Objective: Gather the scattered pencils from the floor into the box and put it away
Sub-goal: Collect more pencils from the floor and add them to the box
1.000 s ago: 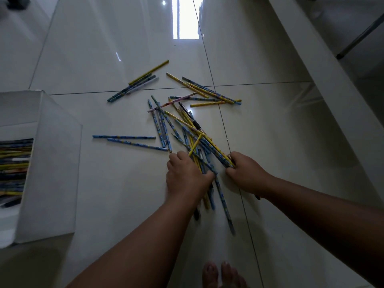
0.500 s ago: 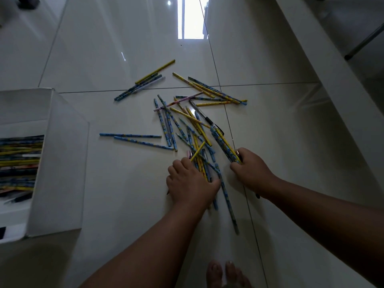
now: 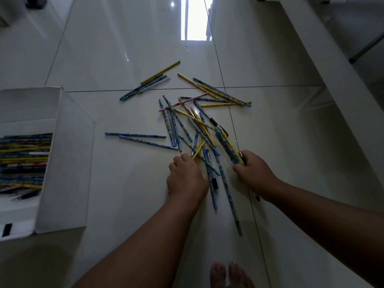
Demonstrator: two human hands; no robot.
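Pencils (image 3: 135,135) are bunching tighter: right hand (image 3: 253,173) is clamping a bundle, left hand (image 3: 187,177) curling round strays; keep tips aligned for the box (image 3: 66,163).

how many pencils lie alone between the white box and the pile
2. The upper blue patterned pencil and the lower blue patterned pencil lie nearly parallel on the glossy tiled floor; none seems hidden there.

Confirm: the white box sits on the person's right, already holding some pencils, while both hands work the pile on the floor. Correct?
No. The head view shows the white box on the person's left, not right. It does already hold pencils, and the left hand and right hand both work the pile on the floor.
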